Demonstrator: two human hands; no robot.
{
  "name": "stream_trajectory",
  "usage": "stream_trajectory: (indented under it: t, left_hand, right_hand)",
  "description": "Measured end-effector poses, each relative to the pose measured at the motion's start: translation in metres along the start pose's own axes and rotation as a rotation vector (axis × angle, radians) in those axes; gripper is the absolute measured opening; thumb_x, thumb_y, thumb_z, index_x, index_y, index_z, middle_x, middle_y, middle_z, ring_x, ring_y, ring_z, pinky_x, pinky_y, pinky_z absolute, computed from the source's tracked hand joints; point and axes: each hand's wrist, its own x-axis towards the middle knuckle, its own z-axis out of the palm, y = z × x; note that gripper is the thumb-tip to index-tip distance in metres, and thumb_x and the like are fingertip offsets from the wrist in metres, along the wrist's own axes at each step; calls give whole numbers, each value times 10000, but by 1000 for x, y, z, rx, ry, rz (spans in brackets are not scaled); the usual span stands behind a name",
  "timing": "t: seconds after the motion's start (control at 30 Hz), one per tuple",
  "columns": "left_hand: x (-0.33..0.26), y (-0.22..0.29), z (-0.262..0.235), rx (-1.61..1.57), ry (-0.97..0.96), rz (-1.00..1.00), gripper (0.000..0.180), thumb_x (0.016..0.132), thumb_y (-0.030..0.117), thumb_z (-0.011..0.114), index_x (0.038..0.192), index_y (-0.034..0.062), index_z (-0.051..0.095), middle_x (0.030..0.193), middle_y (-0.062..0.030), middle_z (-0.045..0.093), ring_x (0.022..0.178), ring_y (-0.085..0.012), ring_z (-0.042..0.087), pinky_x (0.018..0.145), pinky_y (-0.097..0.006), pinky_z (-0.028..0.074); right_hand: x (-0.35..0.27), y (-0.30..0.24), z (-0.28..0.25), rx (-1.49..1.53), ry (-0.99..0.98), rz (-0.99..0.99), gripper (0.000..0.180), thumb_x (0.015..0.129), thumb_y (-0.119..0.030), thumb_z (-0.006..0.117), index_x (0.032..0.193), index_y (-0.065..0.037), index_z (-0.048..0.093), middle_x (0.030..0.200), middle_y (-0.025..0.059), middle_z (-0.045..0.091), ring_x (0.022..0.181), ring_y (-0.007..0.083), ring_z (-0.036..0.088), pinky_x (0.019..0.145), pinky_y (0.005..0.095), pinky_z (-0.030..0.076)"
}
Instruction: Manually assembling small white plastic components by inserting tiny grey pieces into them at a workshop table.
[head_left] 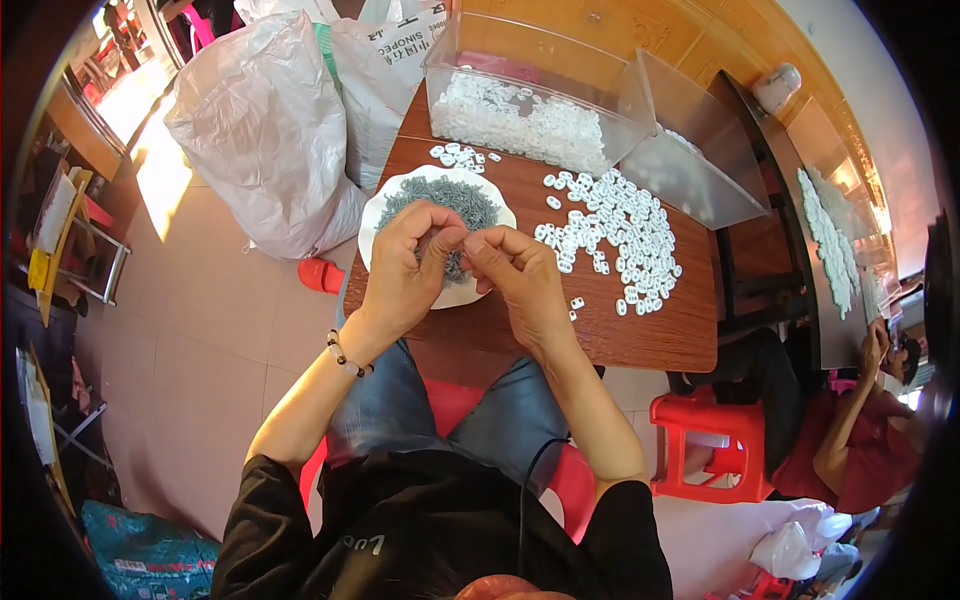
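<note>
My left hand (408, 262) and my right hand (520, 272) meet fingertip to fingertip above a white plate (383, 212) heaped with small grey parts (440, 195). The fingers pinch something tiny between them; what it is stays hidden. The plate rests at the near left of a brown wooden table (655, 335). To the right of my hands a spread of small white plastic pieces (618, 232) lies on the tabletop. A smaller cluster of white pieces (462, 156) sits beyond the plate.
A clear plastic bin (530, 90) holding several white pieces stands at the table's far side, its flap (690, 150) hanging open. Big white bags (268, 120) lean at the left. A red stool (712, 445) and another seated person (860, 430) are at right.
</note>
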Motion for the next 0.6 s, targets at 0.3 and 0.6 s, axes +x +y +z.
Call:
stream_trajectory:
  t: [0.3,0.6]
  left_hand:
    - [-2,-1,1,-51,-44,-4,38,883,41,624,896,5,625,816,-47,580,686,-105,549,580,-247,433]
    - [-5,-9,5,156,-29,66,35,880,19,595,856,-6,597,786,-115,588,634,-223,558,582,-293,448]
  right_hand:
    - [0,2,-6,30,8,26,166,904,-170,613,913,-13,667,746,1,611,662,47,524,597,198,410]
    - [-2,3,-4,-310,53,-72,173,937,-149,562,898,-9,654,729,-20,576,638,23,477,565,174,374]
